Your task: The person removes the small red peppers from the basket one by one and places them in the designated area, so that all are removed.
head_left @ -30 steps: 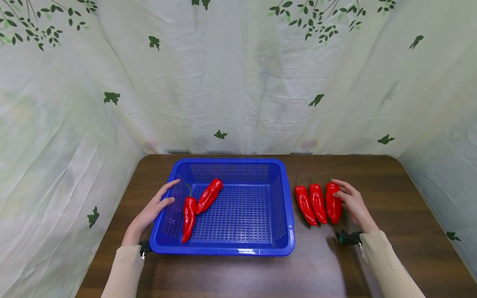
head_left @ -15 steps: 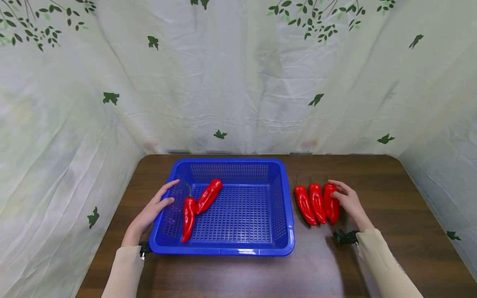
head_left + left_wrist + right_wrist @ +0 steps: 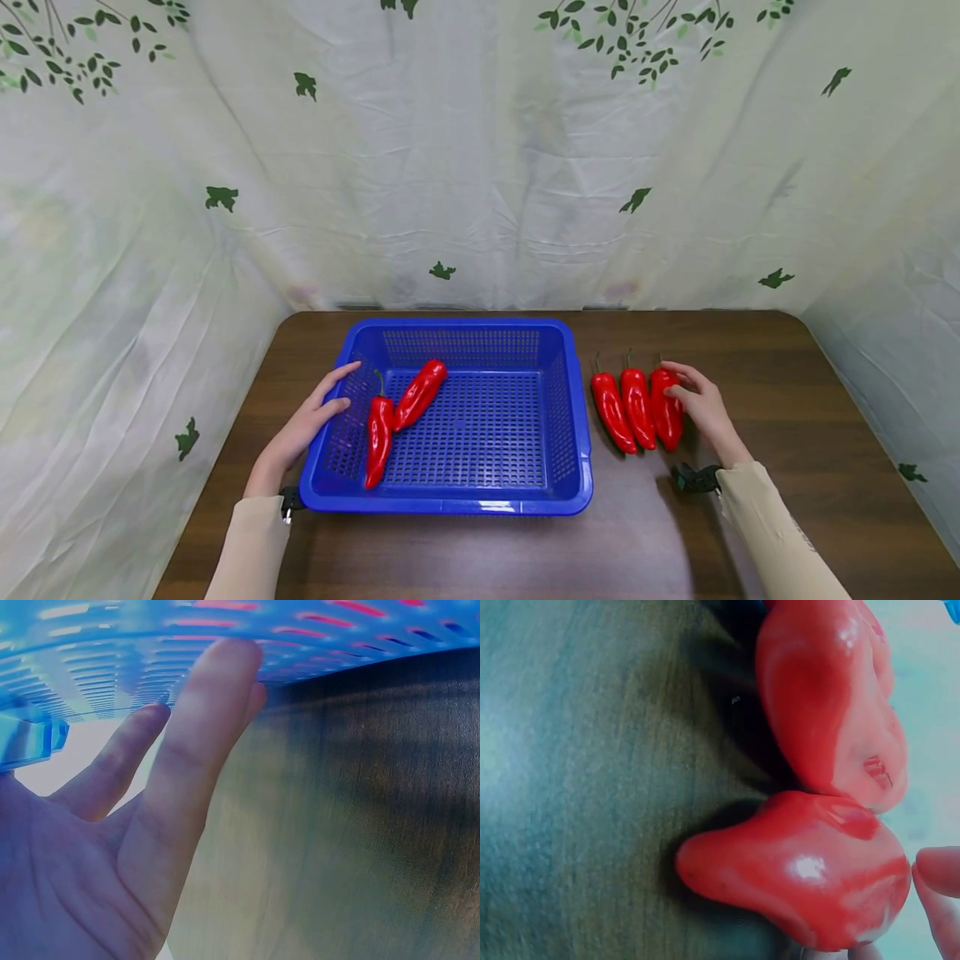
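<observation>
My left hand holds the left side of a blue plastic basket, with thumb and a finger over the rim. In the left wrist view, other fingers lie along the outside of its slotted wall. Two red peppers, one upright in the view and one slanted, lie inside at the left. Right of the basket, three red peppers lie side by side on the table. My right hand grips the rightmost pepper near its stem end, thumb on top; in the right wrist view fingertips meet that end.
The left pepper and middle pepper of the row lie between my right hand and the basket. A brown wooden table carries everything. A pale leaf-printed curtain hangs behind it and along both sides.
My right hand and the rightmost pepper have shifted slightly left, bringing that pepper up close to the middle one. My left hand and the basket have stayed in place.
</observation>
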Action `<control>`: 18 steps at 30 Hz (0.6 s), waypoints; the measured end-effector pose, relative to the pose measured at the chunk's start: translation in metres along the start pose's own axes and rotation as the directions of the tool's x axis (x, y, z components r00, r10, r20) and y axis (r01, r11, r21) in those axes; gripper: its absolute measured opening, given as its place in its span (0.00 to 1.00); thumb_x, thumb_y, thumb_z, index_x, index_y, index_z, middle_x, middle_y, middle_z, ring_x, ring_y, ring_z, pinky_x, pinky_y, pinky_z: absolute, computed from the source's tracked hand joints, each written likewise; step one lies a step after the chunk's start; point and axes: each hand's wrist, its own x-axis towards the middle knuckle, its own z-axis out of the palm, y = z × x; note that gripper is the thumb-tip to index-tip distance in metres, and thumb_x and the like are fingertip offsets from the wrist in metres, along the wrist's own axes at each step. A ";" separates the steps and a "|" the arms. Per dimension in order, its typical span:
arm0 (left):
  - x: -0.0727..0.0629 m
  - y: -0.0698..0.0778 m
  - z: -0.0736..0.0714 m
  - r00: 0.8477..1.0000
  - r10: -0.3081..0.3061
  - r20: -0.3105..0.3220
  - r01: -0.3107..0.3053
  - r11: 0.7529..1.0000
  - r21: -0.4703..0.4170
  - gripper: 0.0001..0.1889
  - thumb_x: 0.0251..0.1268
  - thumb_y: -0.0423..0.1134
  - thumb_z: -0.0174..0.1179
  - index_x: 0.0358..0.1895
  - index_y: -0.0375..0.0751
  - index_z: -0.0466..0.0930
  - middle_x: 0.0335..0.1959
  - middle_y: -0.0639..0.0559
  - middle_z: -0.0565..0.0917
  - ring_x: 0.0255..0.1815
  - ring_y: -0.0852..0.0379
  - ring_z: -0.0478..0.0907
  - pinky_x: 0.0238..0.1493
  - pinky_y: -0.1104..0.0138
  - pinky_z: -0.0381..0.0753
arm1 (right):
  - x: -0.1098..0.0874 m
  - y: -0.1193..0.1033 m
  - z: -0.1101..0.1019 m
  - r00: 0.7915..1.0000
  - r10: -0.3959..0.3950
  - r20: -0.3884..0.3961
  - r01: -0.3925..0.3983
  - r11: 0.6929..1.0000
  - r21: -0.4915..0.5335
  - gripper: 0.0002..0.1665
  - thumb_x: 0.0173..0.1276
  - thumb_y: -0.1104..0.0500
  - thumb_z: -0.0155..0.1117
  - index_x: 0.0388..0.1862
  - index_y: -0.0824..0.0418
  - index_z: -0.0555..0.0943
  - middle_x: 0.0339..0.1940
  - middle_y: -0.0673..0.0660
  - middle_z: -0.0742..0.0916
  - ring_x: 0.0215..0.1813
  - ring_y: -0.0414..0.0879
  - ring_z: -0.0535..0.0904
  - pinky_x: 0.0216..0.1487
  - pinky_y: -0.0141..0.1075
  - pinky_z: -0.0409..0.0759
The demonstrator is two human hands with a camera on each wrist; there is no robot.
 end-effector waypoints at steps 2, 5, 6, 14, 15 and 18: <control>0.000 0.000 0.000 1.000 0.000 -0.002 0.000 1.000 0.001 0.29 0.75 0.42 0.45 0.76 0.56 0.48 0.76 0.38 0.41 0.68 0.26 0.54 0.51 0.43 0.75 | 0.000 -0.001 -0.001 1.000 0.007 -0.009 -0.007 1.000 0.023 0.27 0.74 0.63 0.46 0.71 0.66 0.62 0.65 0.72 0.69 0.55 0.57 0.68 0.43 0.27 0.75; 0.000 0.000 0.000 1.000 0.002 -0.003 -0.002 1.000 0.000 0.29 0.75 0.42 0.45 0.76 0.56 0.48 0.76 0.38 0.41 0.67 0.25 0.54 0.51 0.44 0.76 | -0.001 -0.002 -0.003 0.999 0.016 -0.029 -0.014 0.999 0.044 0.27 0.75 0.62 0.45 0.71 0.66 0.62 0.66 0.71 0.68 0.56 0.55 0.70 0.44 0.25 0.76; 0.000 0.000 0.000 1.000 0.003 -0.003 -0.003 1.000 -0.001 0.29 0.75 0.42 0.45 0.76 0.55 0.48 0.76 0.38 0.41 0.68 0.25 0.54 0.51 0.43 0.75 | -0.001 -0.002 -0.004 0.999 0.016 -0.036 -0.014 0.999 0.049 0.27 0.75 0.62 0.45 0.71 0.67 0.62 0.66 0.71 0.68 0.55 0.53 0.71 0.45 0.25 0.76; 0.000 -0.001 0.000 1.000 0.009 -0.002 -0.009 1.000 0.000 0.30 0.75 0.42 0.45 0.76 0.55 0.48 0.76 0.38 0.41 0.68 0.25 0.54 0.51 0.43 0.75 | -0.005 -0.009 -0.011 0.996 0.000 -0.087 0.007 0.997 0.071 0.26 0.76 0.61 0.42 0.70 0.68 0.63 0.65 0.71 0.69 0.49 0.48 0.74 0.46 0.27 0.76; 0.000 -0.001 0.000 1.000 0.009 -0.001 -0.009 1.000 -0.001 0.30 0.75 0.42 0.45 0.76 0.55 0.48 0.76 0.38 0.41 0.68 0.25 0.54 0.51 0.43 0.75 | -0.005 -0.010 -0.012 0.996 -0.006 -0.093 0.013 0.997 0.074 0.26 0.76 0.61 0.43 0.70 0.68 0.63 0.64 0.71 0.70 0.50 0.48 0.74 0.46 0.28 0.77; 0.000 -0.002 0.000 1.000 0.010 0.000 -0.010 1.000 -0.006 0.30 0.75 0.42 0.46 0.76 0.56 0.48 0.76 0.38 0.41 0.68 0.25 0.54 0.51 0.43 0.75 | -0.004 -0.015 -0.012 0.994 -0.029 -0.109 0.038 0.995 0.089 0.26 0.76 0.61 0.44 0.69 0.69 0.63 0.58 0.65 0.75 0.49 0.47 0.75 0.45 0.29 0.78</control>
